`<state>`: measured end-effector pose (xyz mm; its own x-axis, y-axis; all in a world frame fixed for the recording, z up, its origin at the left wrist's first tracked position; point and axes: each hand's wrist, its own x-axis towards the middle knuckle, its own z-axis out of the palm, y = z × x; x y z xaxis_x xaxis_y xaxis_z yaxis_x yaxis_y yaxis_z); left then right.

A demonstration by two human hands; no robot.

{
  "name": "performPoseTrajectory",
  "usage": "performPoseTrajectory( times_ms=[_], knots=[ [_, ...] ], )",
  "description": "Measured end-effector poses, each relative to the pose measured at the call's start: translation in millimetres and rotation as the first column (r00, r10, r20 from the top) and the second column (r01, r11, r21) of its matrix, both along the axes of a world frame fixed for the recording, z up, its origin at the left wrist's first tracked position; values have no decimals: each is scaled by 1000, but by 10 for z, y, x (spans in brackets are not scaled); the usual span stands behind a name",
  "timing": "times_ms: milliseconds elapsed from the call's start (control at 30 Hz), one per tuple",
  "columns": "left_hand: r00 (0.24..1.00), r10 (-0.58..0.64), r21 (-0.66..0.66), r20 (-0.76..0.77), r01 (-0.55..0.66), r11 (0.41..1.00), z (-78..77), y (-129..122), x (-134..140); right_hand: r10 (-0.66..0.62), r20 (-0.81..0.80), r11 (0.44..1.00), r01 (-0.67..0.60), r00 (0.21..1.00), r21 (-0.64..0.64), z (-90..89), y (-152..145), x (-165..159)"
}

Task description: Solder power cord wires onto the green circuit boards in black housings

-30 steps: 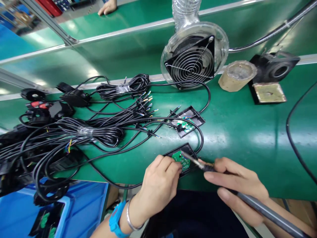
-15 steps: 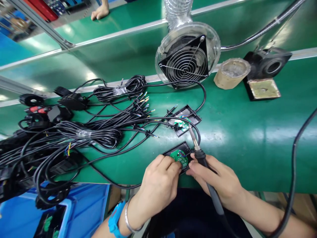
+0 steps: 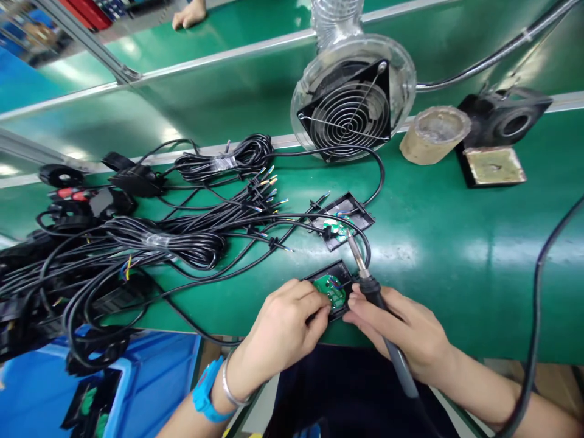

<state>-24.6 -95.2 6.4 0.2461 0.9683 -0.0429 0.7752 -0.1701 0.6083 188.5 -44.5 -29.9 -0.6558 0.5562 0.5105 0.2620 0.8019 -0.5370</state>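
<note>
My right hand (image 3: 404, 331) is wrapped round a soldering iron (image 3: 376, 298), its metal tip pointing up and away from me. The same hand's fingertips touch the right edge of the nearer black plastic case (image 3: 340, 267). A green circuit board (image 3: 335, 295) lies inside this case. My left hand (image 3: 285, 322), fingers curled, grips the case's left side beside the board; its fingertips are partly hidden. Just beyond, a second open black case (image 3: 358, 213) holds another green board (image 3: 336, 229) with thin wires and a black cable (image 3: 360, 234) running to it.
Coiled black cables (image 3: 168, 243) with stripped ends spread over the left of the green bench (image 3: 456, 261). A fan with a wire guard (image 3: 347, 125), a round pot (image 3: 435, 134) and an iron stand (image 3: 495, 164) stand behind. A blue bin (image 3: 155, 377) sits lower left. Another person's hand (image 3: 189, 15) rests beyond.
My left hand's fingers have drawn back slightly to the left, uncovering more of the near board. My right hand and the soldering iron have hardly moved. The view has shifted slightly.
</note>
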Motion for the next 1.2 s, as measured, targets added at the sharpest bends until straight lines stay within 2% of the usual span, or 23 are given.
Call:
performPoseTrajectory(
  times_ms=[100, 233, 333, 400, 533, 800, 1200],
  knots=[
    [1000, 23, -26, -13, -23, 999, 18, 23, 22, 2, -68, 998, -6, 998, -62, 56, 38, -3],
    [999, 47, -49, -27, -48, 998, 22, 26, 40, 17, -80, 981, -31, 997, -190, 291, 187, 127],
    [998, 63, -64, -25, -65, 996, 19, 31, 54, 139, -31, 958, -142, 990, -250, 469, 310, 273],
    [997, 80, -75, -22, -81, 994, 16, 40, 65, 223, -24, 914, -217, 975, -343, 529, 363, 327],
    [996, 85, -83, -21, -87, 993, 11, 73, 82, 225, -46, 858, -220, 973, -464, 502, 390, 285],
    [998, 40, -92, -46, -44, 995, 56, 101, 98, 268, -88, 815, -274, 959, -511, 366, 381, 207],
    [997, 29, -90, -70, -36, 995, 44, 112, 98, 292, -110, 814, -307, 950, -494, 382, 405, 185]
  ],
)
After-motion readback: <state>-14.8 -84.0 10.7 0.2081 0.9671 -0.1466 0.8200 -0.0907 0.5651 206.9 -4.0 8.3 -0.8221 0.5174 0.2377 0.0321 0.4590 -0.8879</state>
